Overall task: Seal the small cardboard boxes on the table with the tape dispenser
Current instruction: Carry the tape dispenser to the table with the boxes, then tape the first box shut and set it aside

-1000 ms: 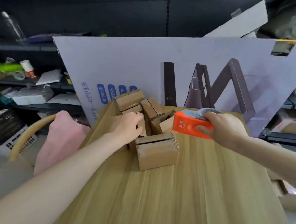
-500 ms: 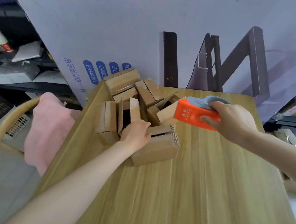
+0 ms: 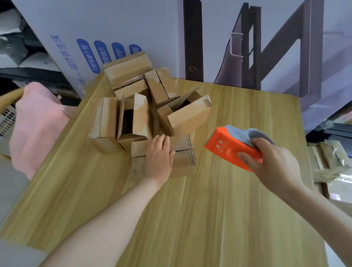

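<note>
A: So, where's the nearest box (image 3: 183, 162)?
B: Front of the pile (image 3: 143, 108) on the counter (image 3: 204, 233), long axis left-right. Left hand (image 3: 159, 159) flat on its top, fingers straight.
A: Tape dispenser (image 3: 225, 145)?
B: Right hand (image 3: 275, 166) curled round it, just right of the box's end, off the counter. I'd run it leftward along the box.

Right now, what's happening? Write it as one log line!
left hand: rests on nearest small brown cardboard box | right hand: grips orange-and-grey tape dispenser, right of box | seam: no tape visible
</note>
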The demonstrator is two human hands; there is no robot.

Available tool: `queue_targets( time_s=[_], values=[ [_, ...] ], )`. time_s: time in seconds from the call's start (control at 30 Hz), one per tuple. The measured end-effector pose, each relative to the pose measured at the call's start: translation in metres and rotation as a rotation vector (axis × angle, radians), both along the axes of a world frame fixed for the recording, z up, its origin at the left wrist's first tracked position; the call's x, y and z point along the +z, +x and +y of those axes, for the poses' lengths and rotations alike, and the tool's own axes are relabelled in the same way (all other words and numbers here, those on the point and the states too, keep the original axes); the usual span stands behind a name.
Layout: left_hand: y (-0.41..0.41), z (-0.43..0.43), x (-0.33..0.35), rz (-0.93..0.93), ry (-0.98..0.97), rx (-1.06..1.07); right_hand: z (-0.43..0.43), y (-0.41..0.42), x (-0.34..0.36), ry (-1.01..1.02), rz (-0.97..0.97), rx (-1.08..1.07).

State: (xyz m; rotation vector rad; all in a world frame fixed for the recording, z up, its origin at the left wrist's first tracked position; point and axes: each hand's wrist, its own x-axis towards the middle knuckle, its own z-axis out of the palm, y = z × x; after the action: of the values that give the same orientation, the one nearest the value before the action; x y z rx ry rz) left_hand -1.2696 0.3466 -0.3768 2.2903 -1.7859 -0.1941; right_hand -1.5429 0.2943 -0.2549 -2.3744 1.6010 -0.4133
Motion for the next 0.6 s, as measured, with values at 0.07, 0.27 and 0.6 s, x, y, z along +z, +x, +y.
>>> queue_targets(
  time_s=[0.07, 0.27, 0.6],
  values=[
    [-0.021, 0.005, -0.001, -0.021, -0.003, -0.049, 0.0, -0.008, -0.004, 0.01, -0.007, -0.01],
    [-0.106, 0.027, 0.002, -0.008, -0.011, -0.264, 0.007, -0.019, -0.007, 0.053, -0.017, -0.018],
    [-0.117, 0.029, 0.041, 0.554, 0.019, -0.224, 0.025, -0.042, 0.026, 0.103, -0.117, -0.063]
  ],
)
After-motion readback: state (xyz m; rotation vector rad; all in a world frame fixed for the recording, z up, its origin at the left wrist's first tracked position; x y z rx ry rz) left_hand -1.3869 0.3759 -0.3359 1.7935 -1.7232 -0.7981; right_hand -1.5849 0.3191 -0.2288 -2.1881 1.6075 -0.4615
